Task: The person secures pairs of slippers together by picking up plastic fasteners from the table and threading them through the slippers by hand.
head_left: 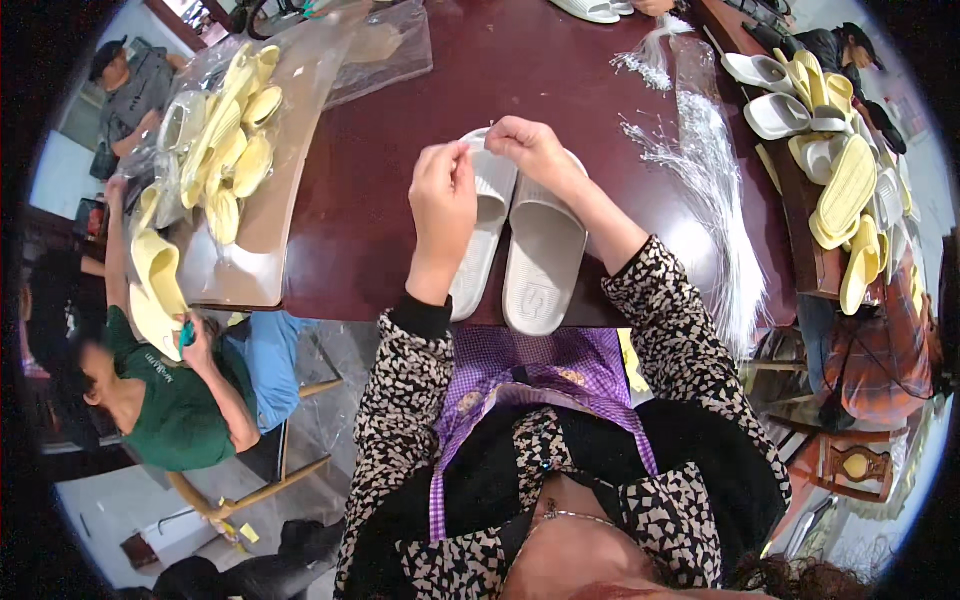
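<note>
A pair of light grey slide slippers lies side by side on the dark red table, the left slipper (pixel 478 262) partly covered by my left hand (pixel 440 210) and the right slipper (pixel 545 262) more fully in sight. My left hand is raised over the left slipper's upper part, its thumb and fingers pinched together. Close to it, above the far ends of both slippers, my right hand (pixel 533 155) is also closed in a pinch. Anything between the fingertips of either hand is too small to make out.
A long bundle of thin white plastic strands (pixel 712 200) lies to the right. Yellow and grey slippers are heaped at the far right (pixel 840 190). Yellow slippers (pixel 235 140) in clear plastic lie on the left. At the left, a person in green (pixel 185 400) handles a yellow slipper.
</note>
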`<state>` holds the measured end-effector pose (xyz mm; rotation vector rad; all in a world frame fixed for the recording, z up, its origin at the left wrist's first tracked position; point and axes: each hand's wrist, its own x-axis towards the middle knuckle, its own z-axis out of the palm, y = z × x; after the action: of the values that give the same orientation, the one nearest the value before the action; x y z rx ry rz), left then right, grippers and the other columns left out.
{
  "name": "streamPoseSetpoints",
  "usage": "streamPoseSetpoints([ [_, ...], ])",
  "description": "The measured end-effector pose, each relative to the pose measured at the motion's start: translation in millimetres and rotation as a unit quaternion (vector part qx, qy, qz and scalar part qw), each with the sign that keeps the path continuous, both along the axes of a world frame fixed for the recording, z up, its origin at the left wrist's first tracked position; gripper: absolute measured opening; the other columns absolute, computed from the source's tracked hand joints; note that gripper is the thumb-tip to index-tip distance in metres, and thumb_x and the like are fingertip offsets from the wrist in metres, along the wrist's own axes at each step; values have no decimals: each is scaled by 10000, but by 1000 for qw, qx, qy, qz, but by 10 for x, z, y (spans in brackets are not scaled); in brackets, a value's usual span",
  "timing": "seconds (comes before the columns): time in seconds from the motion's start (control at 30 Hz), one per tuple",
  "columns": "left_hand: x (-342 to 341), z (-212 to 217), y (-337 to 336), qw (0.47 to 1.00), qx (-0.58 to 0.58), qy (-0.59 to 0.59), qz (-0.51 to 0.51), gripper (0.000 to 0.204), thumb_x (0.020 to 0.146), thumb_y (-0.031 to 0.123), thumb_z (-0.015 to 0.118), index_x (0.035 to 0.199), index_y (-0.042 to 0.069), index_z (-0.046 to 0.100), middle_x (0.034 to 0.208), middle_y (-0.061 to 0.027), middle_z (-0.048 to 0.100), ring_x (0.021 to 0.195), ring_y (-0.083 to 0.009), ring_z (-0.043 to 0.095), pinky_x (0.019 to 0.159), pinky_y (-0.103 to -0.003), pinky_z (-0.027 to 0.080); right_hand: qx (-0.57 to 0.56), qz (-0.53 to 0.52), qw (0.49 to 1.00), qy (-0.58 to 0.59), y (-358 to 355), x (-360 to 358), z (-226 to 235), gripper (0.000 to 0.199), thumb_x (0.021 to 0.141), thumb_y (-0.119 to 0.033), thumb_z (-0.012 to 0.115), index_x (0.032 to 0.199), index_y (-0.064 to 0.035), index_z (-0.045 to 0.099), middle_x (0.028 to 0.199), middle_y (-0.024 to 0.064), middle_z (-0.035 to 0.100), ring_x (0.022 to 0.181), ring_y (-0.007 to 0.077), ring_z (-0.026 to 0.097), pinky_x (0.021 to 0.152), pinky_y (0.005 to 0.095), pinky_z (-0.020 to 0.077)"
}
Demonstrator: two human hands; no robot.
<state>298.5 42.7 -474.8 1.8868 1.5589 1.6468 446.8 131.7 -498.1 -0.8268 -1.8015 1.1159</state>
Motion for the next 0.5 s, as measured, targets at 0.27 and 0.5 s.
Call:
streamPoseSetpoints([
  [0.27,-16,-189,411,946,-252,-164,-123,183,877,46,581,1028,-27,654,830,-15,635,709,-83,560,615,-245,454,-4,-23,999,35,-253,81,-10,85,889,-58,591,928,11,623,854,21,641,837,96,589,789,257,485],
  [0.5,125,-211,494,952,-218,-124,-173,190,876,93,594,1010,-27,657,776,9,615,658,-39,517,573,-205,419,-40,-37,993,108,-278,210,20,85,884,-60,599,929,1,636,871,22,653,841,96,595,789,258,484],
])
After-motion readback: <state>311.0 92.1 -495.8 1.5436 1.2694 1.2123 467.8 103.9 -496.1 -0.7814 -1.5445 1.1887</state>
